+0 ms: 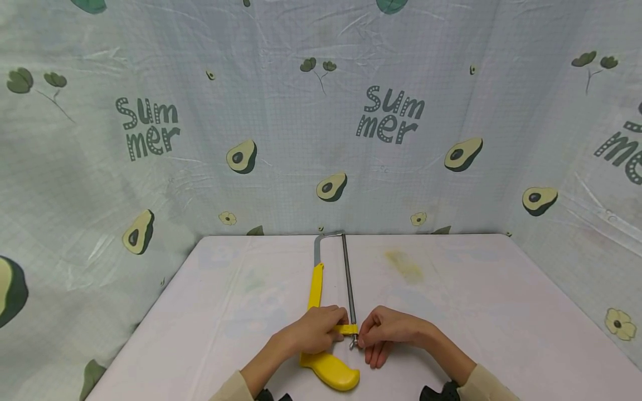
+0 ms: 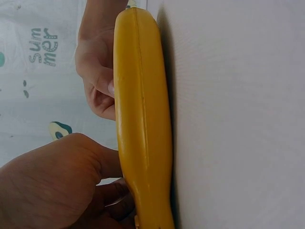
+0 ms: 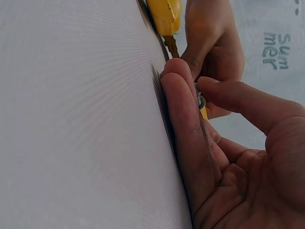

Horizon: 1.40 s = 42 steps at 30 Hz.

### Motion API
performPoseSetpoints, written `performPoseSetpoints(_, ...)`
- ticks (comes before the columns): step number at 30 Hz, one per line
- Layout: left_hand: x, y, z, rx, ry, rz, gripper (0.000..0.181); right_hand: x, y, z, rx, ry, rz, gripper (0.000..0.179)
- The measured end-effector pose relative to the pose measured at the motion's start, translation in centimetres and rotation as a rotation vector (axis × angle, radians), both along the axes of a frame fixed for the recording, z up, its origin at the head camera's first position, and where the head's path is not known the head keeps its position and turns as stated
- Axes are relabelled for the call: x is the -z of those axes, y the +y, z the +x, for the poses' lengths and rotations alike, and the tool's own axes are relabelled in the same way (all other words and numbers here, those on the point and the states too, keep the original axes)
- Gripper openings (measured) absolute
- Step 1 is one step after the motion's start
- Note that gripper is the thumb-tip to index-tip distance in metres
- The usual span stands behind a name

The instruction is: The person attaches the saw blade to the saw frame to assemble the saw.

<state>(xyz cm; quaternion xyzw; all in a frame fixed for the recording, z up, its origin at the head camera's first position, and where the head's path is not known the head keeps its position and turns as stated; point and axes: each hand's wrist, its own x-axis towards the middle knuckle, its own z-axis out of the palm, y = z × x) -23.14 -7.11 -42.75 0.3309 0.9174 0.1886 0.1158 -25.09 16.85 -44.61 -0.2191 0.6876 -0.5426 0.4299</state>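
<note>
A hacksaw lies on the table, its grey frame pointing away from me and its yellow handle nearest me. My left hand grips the saw between handle and blade, fingers around the yellow part by the blade holder. At the near end of the dark blade tube is a small metal wing nut. My right hand pinches at this nut with thumb and finger; in the right wrist view the fingers partly cover it. The left wrist view shows the handle close up.
A white-covered table stretches out to both sides of the saw. Behind it hangs a pale curtain printed with avocados and lettering, which also encloses the left and right sides. A yellowish stain marks the cover.
</note>
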Motion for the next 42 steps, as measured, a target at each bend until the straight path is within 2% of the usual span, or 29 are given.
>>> performPoseSetpoints(19, -0.09, -0.02, 0.06, -0.003, -0.005, 0.002, 0.010, -0.17, -0.22, 0.17, 0.008, 0.001, -0.002, 0.023)
performPoseSetpoints(42, -0.19, -0.06, -0.02, -0.003, -0.014, 0.001, 0.011, 0.23, -0.16, 0.03, 0.005, -0.001, -0.015, 0.013)
